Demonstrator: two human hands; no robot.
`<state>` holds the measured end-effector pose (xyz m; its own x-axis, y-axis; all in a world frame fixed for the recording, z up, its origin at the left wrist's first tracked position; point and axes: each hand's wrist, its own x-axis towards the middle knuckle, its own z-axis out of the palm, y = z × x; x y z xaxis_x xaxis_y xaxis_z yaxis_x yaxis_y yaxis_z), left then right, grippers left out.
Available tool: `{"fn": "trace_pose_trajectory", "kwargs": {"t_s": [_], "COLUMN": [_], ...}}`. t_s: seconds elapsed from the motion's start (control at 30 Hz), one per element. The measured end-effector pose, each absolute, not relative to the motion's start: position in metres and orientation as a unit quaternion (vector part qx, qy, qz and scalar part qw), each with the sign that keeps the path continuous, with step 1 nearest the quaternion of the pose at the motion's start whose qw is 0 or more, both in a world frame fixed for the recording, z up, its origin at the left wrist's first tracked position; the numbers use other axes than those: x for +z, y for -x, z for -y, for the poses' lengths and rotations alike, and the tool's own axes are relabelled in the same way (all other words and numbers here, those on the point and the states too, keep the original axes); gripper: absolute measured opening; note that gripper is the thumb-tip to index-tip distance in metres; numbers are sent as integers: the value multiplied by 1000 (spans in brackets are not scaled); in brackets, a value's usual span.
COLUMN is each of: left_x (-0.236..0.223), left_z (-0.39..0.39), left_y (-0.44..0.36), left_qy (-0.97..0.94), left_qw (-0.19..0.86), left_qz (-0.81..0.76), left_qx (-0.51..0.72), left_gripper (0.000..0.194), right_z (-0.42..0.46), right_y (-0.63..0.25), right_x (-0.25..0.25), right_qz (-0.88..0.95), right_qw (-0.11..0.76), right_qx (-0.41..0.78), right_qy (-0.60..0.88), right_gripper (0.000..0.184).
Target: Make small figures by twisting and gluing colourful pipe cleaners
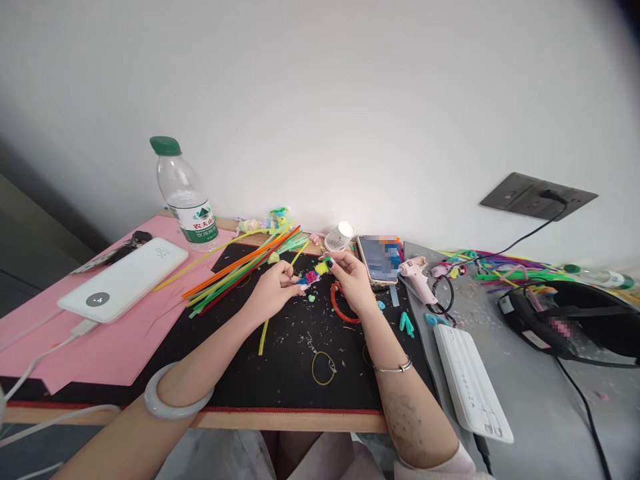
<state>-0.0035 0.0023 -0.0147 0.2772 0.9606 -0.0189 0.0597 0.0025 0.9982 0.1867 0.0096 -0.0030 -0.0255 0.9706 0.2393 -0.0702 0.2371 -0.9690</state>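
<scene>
The left hand [273, 290] and the right hand [353, 277] are each pinched, thumb against fingers, on opposite ends of a short fuzzy piece in blue, magenta, yellow and green [311, 276], which is held just above a black cloth mat [285, 393] on the wood-edged desk [300, 421]. Taking that piece as the clock's centre, an orange-red ring-shaped coil [334, 303] lies near at between four and five o'clock, beside the right hand, and a thin gold-coloured hoop [313, 368] lies close to six. A white printed paper cup [339, 238] sits at one o'clock, a phone with a lit screen [376, 257] towards three, and a pale pink glue gun [419, 281] beyond it at three. At nine o'clock spreads a bundle of orange, green and yellow fuzzy sticks [243, 263]; farther out that way, a white rectangular power bank [125, 280] rests on pink paper [125, 357]. A clear plastic bottle with a green cap [183, 187] stands at ten.
</scene>
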Motion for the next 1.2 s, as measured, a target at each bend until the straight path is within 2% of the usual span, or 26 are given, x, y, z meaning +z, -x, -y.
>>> {"fn": "trace_pose_trajectory", "kwargs": {"t_s": [0.7, 0.87, 1.0, 1.1, 1.2], "left_x": [-2, 3, 4, 0, -4], "left_z": [7, 9, 8, 5, 0], "left_y": [-2, -2, -2, -1, 1], "left_qy": [-505, -505, -508, -494, -462], "left_qw": [663, 659, 652, 635, 613], "left_qz": [-402, -422, -421, -427, -437], "left_qx": [379, 365, 374, 413, 469], "left_gripper": [44, 43, 42, 42, 41], "right_z": [-7, -5, -7, -12, -14], "right_y": [-183, -181, -184, -190, -194], "right_x": [1, 4, 4, 1, -3], "right_qz": [493, 491, 453, 426, 456], "right_qw": [606, 594, 636, 663, 637], "right_qx": [521, 524, 504, 469, 435], "right_qy": [344, 363, 369, 399, 444], "right_gripper": [26, 28, 31, 27, 24]}}
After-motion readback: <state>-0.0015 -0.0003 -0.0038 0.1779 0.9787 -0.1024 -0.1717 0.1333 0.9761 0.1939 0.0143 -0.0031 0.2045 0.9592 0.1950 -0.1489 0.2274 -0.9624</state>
